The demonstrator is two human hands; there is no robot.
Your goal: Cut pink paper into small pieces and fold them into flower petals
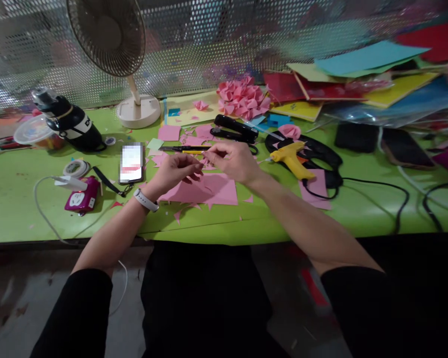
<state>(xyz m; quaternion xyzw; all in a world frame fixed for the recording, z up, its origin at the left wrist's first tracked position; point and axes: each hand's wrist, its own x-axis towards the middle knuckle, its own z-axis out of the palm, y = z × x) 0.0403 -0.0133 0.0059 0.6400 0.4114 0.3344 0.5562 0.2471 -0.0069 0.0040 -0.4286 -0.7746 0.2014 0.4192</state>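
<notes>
My left hand (177,171), with a white band on its wrist, is held over the table with its fingers curled in a loose pinch. What lies between its fingertips is too small to make out. Facing it, my right hand (236,161) is closed in a pinch on a small pink paper piece (206,163), mostly hidden by the fingers. Below both hands lies a larger pink paper sheet (220,190), with pink scraps (178,217) about it. Just behind the fingers are a yellow-and-black tool (192,149) and a black stapler (236,128).
A yellow glue gun (294,158) lies on a black holder at right, its cord trailing. At left are a lit phone (131,163), a magenta plug adapter (82,198) and a black bottle (74,124). Behind stand a fan (138,110) and a pink paper flower cluster (242,98).
</notes>
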